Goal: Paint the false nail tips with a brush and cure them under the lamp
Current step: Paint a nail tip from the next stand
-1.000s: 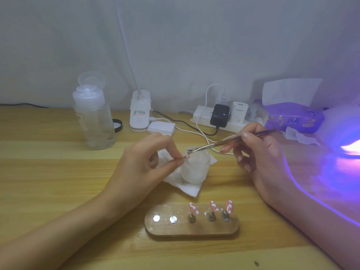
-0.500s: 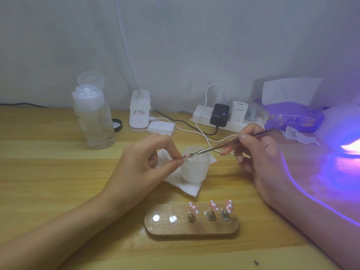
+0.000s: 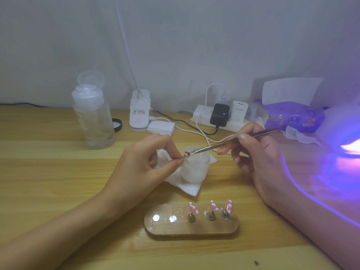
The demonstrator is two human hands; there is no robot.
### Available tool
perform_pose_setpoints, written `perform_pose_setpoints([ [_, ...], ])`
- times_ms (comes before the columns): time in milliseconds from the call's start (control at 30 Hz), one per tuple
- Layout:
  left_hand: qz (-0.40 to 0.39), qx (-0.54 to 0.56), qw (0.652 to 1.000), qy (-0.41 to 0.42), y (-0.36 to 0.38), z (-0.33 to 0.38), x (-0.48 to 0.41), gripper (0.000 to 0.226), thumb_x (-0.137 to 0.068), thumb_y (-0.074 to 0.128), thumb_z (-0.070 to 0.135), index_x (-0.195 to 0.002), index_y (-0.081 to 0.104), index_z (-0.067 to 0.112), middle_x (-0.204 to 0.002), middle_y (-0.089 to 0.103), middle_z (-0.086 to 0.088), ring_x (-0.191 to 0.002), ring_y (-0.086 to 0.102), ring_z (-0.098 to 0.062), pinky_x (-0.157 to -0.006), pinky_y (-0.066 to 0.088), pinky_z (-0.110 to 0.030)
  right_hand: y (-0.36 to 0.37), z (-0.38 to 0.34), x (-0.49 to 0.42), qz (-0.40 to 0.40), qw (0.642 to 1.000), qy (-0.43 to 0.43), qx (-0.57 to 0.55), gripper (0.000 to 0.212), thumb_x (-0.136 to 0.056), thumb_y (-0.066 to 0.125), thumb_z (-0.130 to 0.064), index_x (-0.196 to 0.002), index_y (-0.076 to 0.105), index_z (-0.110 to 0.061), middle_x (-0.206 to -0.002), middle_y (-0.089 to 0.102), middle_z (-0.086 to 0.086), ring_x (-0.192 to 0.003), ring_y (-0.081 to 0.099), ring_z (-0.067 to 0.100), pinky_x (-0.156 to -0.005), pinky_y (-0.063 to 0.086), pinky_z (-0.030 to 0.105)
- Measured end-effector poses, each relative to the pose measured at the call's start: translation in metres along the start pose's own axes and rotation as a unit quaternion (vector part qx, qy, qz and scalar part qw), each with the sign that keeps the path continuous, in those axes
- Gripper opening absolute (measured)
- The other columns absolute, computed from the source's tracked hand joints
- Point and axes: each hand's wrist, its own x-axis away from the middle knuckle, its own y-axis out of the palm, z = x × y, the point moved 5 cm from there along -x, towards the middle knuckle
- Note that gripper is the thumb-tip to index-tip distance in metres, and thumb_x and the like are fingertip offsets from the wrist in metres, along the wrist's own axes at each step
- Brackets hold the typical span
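Observation:
My left hand (image 3: 144,162) pinches a small false nail tip (image 3: 184,156) between thumb and forefinger, above a frosted white jar (image 3: 195,166). My right hand (image 3: 257,152) grips a thin metal-handled brush (image 3: 218,146) like a pen; its tip touches the pinched nail. In front lies a wooden holder (image 3: 191,229) with three pink, white-dotted nail tips (image 3: 212,206) on stands at its right and two bare metal discs (image 3: 164,218) at its left. The curing lamp (image 3: 348,133) glows violet at the right edge.
A clear pump bottle (image 3: 92,117) stands at the back left beside a black lid (image 3: 117,124). A white desk-lamp base (image 3: 139,112), a power strip with chargers (image 3: 220,115) and cables sit along the wall. A purple tissue pack (image 3: 292,115) lies near the curing lamp. White paper (image 3: 187,184) lies under the jar.
The brush tip has come down and to the left from just above the nail until it touches the nail in my left fingers. My left hand has stayed in place.

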Motion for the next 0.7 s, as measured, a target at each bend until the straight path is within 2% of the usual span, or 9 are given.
perform_pose_setpoints([
  [100,0.001,0.001,1.000,0.001,-0.0003,0.0004,0.0002,0.015,-0.083,0.077,0.028,-0.075,0.065,0.025,-0.074,0.059,0.002,-0.052,0.031,-0.008,-0.060,0.038,-0.035,-0.0048,0.0010,-0.0008,0.028,1.000,0.009,-0.002,0.015,-0.087,0.052,-0.024,-0.074,0.047,-0.020,-0.070,0.071,0.013,-0.050,0.045,0.010,-0.041,0.030,0.015],
  [200,0.000,-0.005,1.000,0.001,-0.0003,0.0007,0.0001,0.017,-0.084,0.079,0.024,-0.074,0.065,0.024,-0.072,0.057,0.005,-0.052,0.032,-0.008,-0.059,0.037,-0.033,-0.0022,0.0006,-0.0008,0.003,0.999,0.007,-0.032,0.020,-0.090,0.050,-0.023,-0.070,0.051,-0.024,-0.073,0.072,0.013,-0.052,0.049,0.011,-0.042,0.033,0.016],
  [333,-0.008,-0.003,1.000,-0.003,-0.0006,0.0003,0.0006,0.017,-0.085,0.078,0.020,-0.075,0.065,0.024,-0.073,0.058,0.002,-0.052,0.032,-0.008,-0.056,0.035,-0.027,-0.0022,0.0038,-0.0007,0.009,1.000,0.027,-0.007,0.015,-0.087,0.052,-0.023,-0.075,0.047,-0.018,-0.071,0.071,0.013,-0.050,0.047,0.011,-0.040,0.031,0.015],
  [467,-0.005,-0.010,1.000,0.001,-0.0006,0.0015,0.0003,0.018,-0.085,0.078,0.021,-0.074,0.064,0.025,-0.065,0.052,0.015,-0.052,0.032,-0.008,-0.054,0.031,-0.021,-0.0033,0.0009,-0.0006,0.013,0.999,0.011,-0.042,0.021,-0.092,0.050,-0.020,-0.071,0.050,-0.022,-0.071,0.071,0.013,-0.052,0.050,0.011,-0.041,0.033,0.016],
  [600,-0.009,0.002,1.000,0.001,-0.0005,0.0000,0.0005,0.012,-0.082,0.073,0.031,-0.075,0.065,0.026,-0.072,0.059,0.003,-0.052,0.031,-0.008,-0.056,0.036,-0.033,0.0008,0.0015,0.0007,-0.007,1.000,0.015,-0.023,0.017,-0.090,0.052,-0.022,-0.073,0.050,-0.021,-0.073,0.072,0.015,-0.052,0.051,0.014,-0.040,0.034,0.017],
  [700,-0.006,0.012,1.000,0.000,-0.0008,-0.0011,0.0004,0.012,-0.081,0.074,0.035,-0.075,0.065,0.028,-0.075,0.061,0.004,-0.052,0.031,-0.007,-0.055,0.036,-0.034,-0.0027,0.0014,0.0003,0.010,0.999,0.018,-0.028,0.017,-0.089,0.052,-0.022,-0.072,0.049,-0.020,-0.072,0.071,0.014,-0.051,0.051,0.012,-0.040,0.033,0.017],
])
